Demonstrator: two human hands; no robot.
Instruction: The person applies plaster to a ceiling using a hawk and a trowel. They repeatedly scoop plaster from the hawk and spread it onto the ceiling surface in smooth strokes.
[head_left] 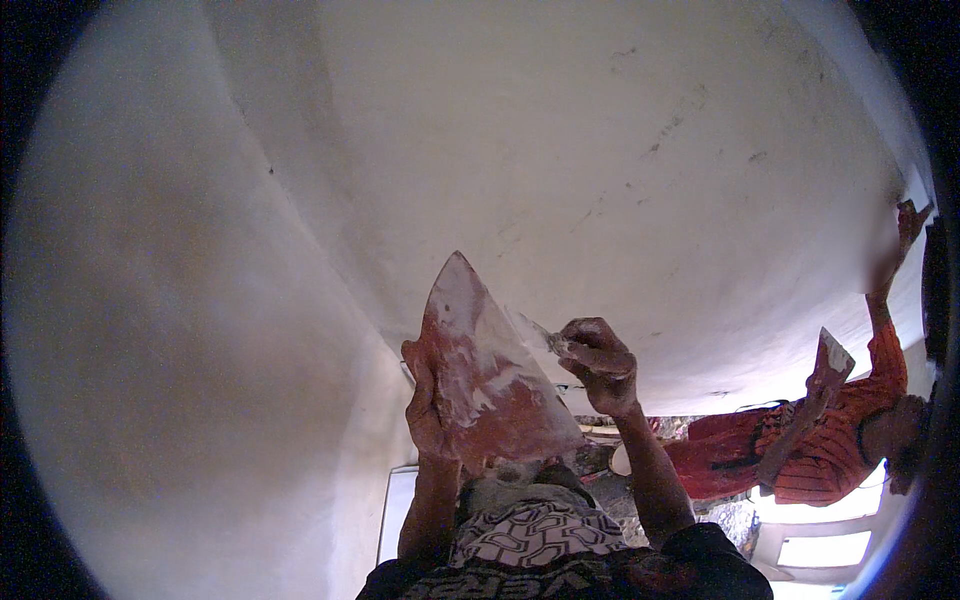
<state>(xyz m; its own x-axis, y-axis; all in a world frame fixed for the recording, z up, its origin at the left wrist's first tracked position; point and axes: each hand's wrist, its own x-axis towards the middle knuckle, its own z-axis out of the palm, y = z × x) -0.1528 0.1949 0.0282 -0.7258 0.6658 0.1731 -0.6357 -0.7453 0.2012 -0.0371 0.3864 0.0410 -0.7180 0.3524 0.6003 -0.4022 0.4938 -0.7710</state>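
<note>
While your patterned shirt (pixel 535 525) fills the lower edge, your left hand (pixel 428 410) is closed around the left side of a triangular board (pixel 490 395), reddish and smeared with white paste; how the fingers sit underneath is hidden. The board lies just beyond your chest, its long axis running away from you, broad end near, pointed tip far and leaning slightly left. Your right hand (pixel 600 365) is closed on a small scraper (pixel 540 334), pinched between thumb and fingers. It is right of the board, with the blade angled left toward the board's slanting right edge; you cannot tell whether they touch. So the paste lies to the left of your scraper grip. Beyond both hands spreads a pale, faintly marked surface (pixel 560 150). Farther right, a co-worker (pixel 830 440) in orange-red clothing holds another board (pixel 834 354).
</note>
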